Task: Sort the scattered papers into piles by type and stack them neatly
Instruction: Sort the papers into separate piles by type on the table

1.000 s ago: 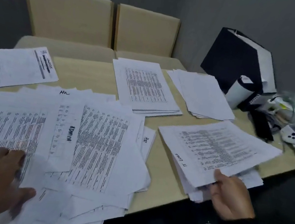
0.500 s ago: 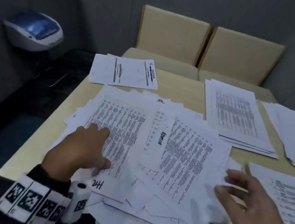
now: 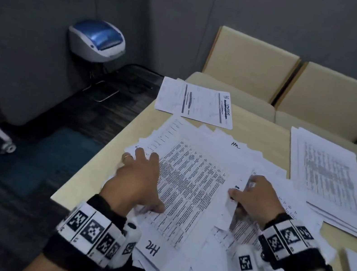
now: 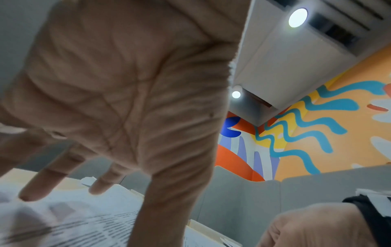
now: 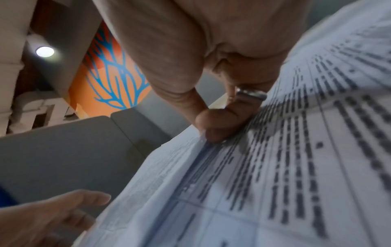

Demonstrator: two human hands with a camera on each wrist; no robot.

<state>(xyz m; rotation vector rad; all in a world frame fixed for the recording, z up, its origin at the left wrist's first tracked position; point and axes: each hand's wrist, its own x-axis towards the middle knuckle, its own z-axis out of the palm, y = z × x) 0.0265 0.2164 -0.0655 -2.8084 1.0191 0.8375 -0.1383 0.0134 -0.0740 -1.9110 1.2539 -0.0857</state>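
Here, papers (image 3: 189,192) apparently under hands.

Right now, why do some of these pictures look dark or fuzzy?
Head view: the room is dim, so the scattered papers look grey and their print stays unreadable. Left wrist view: the left hand sits so near the lens that it looks huge, and the paper edge is smeared. Right wrist view: the sheet pinched by the right hand blurs toward the edges; a ceiling lamp glares.

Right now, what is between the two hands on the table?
In the head view, a printed sheet covered in dense columns of text lies between the left hand and the right hand, on top of the scattered paper heap.
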